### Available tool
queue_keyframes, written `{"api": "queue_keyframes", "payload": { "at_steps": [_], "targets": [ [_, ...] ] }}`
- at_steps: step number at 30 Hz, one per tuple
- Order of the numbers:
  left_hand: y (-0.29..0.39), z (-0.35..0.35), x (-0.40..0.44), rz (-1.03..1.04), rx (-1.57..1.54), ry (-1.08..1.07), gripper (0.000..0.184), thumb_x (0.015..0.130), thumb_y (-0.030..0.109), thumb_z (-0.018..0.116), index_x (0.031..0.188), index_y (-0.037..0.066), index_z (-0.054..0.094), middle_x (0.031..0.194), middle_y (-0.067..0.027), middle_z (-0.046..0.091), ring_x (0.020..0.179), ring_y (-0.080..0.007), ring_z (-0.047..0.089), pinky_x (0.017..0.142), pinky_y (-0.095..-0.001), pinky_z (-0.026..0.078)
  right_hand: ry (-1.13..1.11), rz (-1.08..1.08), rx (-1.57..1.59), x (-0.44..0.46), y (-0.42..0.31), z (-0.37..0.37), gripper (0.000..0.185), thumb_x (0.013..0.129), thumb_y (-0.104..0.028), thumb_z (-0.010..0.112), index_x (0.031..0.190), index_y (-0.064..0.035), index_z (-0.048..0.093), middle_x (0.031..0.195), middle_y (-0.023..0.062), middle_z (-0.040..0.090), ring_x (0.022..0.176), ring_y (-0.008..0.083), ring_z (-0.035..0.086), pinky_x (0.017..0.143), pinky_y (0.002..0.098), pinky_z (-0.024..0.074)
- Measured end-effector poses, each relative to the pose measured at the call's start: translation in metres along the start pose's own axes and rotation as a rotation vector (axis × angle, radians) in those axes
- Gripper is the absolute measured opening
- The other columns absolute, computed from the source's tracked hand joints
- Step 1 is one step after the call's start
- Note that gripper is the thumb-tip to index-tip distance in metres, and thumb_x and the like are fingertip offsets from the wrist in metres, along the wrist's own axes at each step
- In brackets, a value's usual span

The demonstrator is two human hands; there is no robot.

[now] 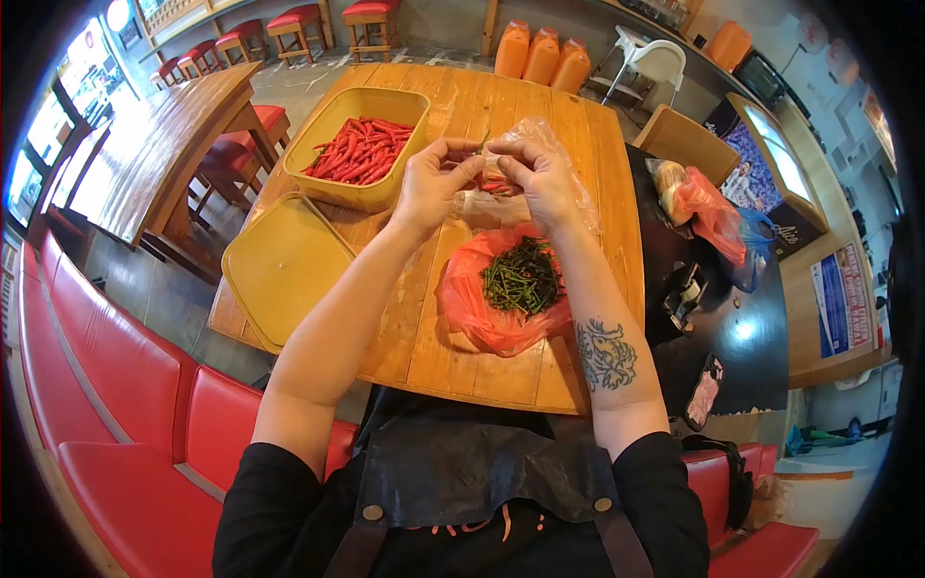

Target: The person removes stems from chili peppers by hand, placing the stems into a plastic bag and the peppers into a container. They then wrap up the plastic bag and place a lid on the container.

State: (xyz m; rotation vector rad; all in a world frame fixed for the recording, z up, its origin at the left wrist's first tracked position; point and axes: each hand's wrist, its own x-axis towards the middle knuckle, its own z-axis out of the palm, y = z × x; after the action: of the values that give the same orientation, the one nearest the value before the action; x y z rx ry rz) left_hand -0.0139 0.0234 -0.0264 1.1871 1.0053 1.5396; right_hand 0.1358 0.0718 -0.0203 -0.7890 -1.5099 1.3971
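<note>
My left hand [438, 183] and my right hand [540, 178] meet above the table, fingers closed in a pinch. Between the fingertips a green chili stem [485, 141] sticks up; most of that chili is hidden. Below and behind the hands lies a clear plastic bag [570, 173] with some red chilies [497, 185] in it. Nearer my body, a red plastic bag [465, 306] holds a heap of green stems [521, 277]. To the left, a yellow tub [316, 188] contains many red chilies [358, 151]. Its flat yellow lid [279, 270] rests beside it.
All this stands on a wooden table [409, 332]. At right, a black table [737, 337] carries bagged items [708, 212] and a phone [705, 390]. Orange jugs [542, 53] stand beyond the far edge. A red bench [125, 356] and another wooden table [164, 159] are left.
</note>
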Motion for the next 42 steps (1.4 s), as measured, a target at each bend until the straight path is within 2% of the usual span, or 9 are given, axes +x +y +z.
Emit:
{"api": "queue_keyframes", "payload": {
  "at_steps": [5, 7, 13, 15, 18, 21, 30, 38, 42],
  "targets": [
    [0.001, 0.005, -0.004, 0.003, 0.072, 0.007, 0.018, 0.082, 0.013, 0.061, 0.094, 0.000, 0.056, 0.083, -0.0053, 0.060, 0.074, -0.0104, 0.058, 0.067, -0.0238, 0.048, -0.010, 0.038, 0.098, -0.004, -0.002, 0.000, 0.009, 0.078, -0.004, 0.062, 0.084, 0.0019, 0.060, 0.078, 0.0055, 0.061, 0.067, 0.0099, 0.056, 0.061, 0.0224, 0.0459],
    [-0.004, 0.005, -0.003, 0.018, 0.050, -0.005, 0.019, 0.082, 0.014, 0.062, 0.094, 0.001, 0.056, 0.082, -0.0052, 0.061, 0.072, -0.0100, 0.057, 0.066, -0.0229, 0.048, -0.134, 0.077, 0.259, -0.001, 0.002, -0.002, 0.010, 0.077, -0.003, 0.063, 0.085, 0.0012, 0.059, 0.079, 0.0073, 0.061, 0.066, 0.0110, 0.058, 0.060, 0.0224, 0.0473],
    [0.000, 0.004, -0.005, 0.022, 0.151, 0.005, 0.015, 0.082, 0.012, 0.061, 0.091, 0.001, 0.057, 0.077, -0.0055, 0.062, 0.068, -0.0098, 0.058, 0.065, -0.0220, 0.047, -0.090, 0.074, 0.234, -0.007, -0.003, 0.005, 0.013, 0.080, -0.008, 0.062, 0.089, -0.0006, 0.057, 0.085, 0.0072, 0.062, 0.075, 0.0140, 0.060, 0.068, 0.0246, 0.0497],
    [0.006, 0.004, -0.006, 0.043, 0.218, 0.024, 0.014, 0.082, 0.011, 0.061, 0.089, 0.000, 0.057, 0.076, -0.0059, 0.062, 0.068, -0.0100, 0.059, 0.066, -0.0223, 0.047, -0.072, 0.075, 0.262, -0.008, -0.008, 0.008, 0.012, 0.080, -0.005, 0.061, 0.090, 0.0015, 0.056, 0.082, 0.0080, 0.061, 0.070, 0.0135, 0.060, 0.064, 0.0242, 0.0498],
    [0.011, 0.004, -0.008, 0.004, 0.153, -0.015, 0.014, 0.081, 0.010, 0.062, 0.089, -0.001, 0.059, 0.076, -0.0063, 0.063, 0.069, -0.0098, 0.059, 0.065, -0.0227, 0.047, -0.066, 0.054, 0.229, -0.007, -0.010, 0.005, 0.011, 0.081, -0.003, 0.058, 0.090, 0.0037, 0.056, 0.079, 0.0090, 0.061, 0.066, 0.0127, 0.059, 0.060, 0.0233, 0.0496],
    [0.007, 0.004, -0.006, 0.109, 0.095, -0.098, 0.016, 0.080, 0.009, 0.063, 0.092, -0.001, 0.060, 0.078, -0.0066, 0.063, 0.070, -0.0100, 0.059, 0.065, -0.0225, 0.046, -0.095, 0.013, 0.149, -0.012, -0.014, -0.001, 0.009, 0.082, -0.003, 0.057, 0.088, 0.0037, 0.056, 0.077, 0.0088, 0.061, 0.065, 0.0119, 0.058, 0.058, 0.0226, 0.0489],
    [0.014, 0.016, -0.019, -0.016, 0.017, -0.320, 0.015, 0.077, 0.005, 0.065, 0.090, -0.003, 0.062, 0.082, -0.0072, 0.063, 0.074, -0.0119, 0.059, 0.070, -0.0242, 0.048, -0.057, 0.044, -0.043, -0.053, -0.024, -0.019, 0.006, 0.083, -0.005, 0.055, 0.082, 0.0010, 0.056, 0.068, 0.0035, 0.057, 0.057, 0.0092, 0.054, 0.051, 0.0215, 0.0454],
    [0.011, 0.004, -0.016, -0.131, -0.043, -0.505, 0.015, 0.075, 0.003, 0.065, 0.089, -0.001, 0.062, 0.085, -0.0074, 0.064, 0.074, -0.0120, 0.059, 0.069, -0.0243, 0.048, -0.294, 0.200, 0.273, -0.058, -0.019, -0.029, 0.009, 0.083, -0.010, 0.058, 0.084, -0.0016, 0.055, 0.073, 0.0022, 0.056, 0.060, 0.0091, 0.055, 0.054, 0.0205, 0.0458],
    [0.007, 0.002, -0.013, -0.132, -0.141, -0.496, 0.015, 0.076, 0.003, 0.065, 0.089, -0.001, 0.062, 0.087, -0.0079, 0.063, 0.075, -0.0133, 0.059, 0.070, -0.0253, 0.049, -0.313, 0.197, 0.345, -0.058, -0.019, -0.033, 0.010, 0.081, -0.009, 0.060, 0.084, -0.0016, 0.055, 0.075, 0.0033, 0.057, 0.062, 0.0095, 0.056, 0.054, 0.0207, 0.0465]
  ]
}}
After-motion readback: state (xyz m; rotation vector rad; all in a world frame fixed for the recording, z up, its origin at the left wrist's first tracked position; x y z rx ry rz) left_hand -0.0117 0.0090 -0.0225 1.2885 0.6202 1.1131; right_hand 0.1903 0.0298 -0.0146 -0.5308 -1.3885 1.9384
